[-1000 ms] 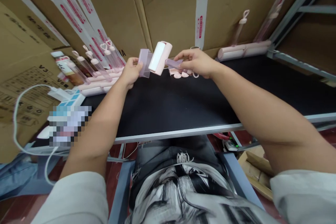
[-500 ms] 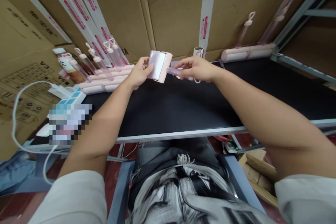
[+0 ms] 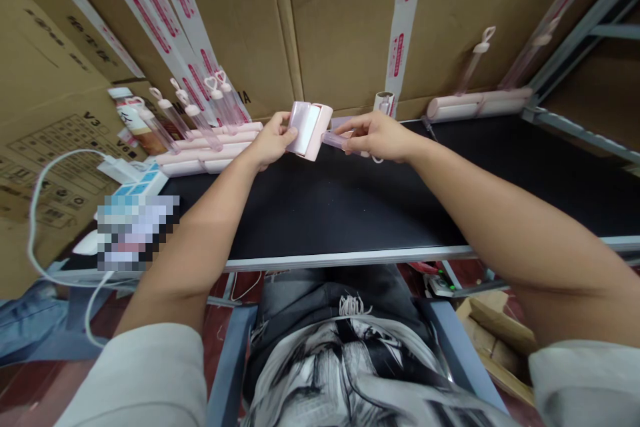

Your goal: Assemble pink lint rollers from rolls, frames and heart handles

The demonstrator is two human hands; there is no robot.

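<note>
A lint roller is held up over the black table by both hands. My left hand grips its head, a white roll in a pale pink cover, with the thumb on the front and the fingers behind. My right hand is closed round the clear pinkish handle, which meets the right side of the head. A pink loop at the handle's end shows below the right hand. Whether the handle is fully seated in the head I cannot tell.
Several similar lint rollers lie at the left back, handles upright. More rollers lie at the right back. A small open cylinder stands behind my right hand. A bottle, a power strip and a cabled phone are at left.
The whole view has shifted slightly, so things sit a little further right. Both hands keep the same hold on the roller head and handle.
</note>
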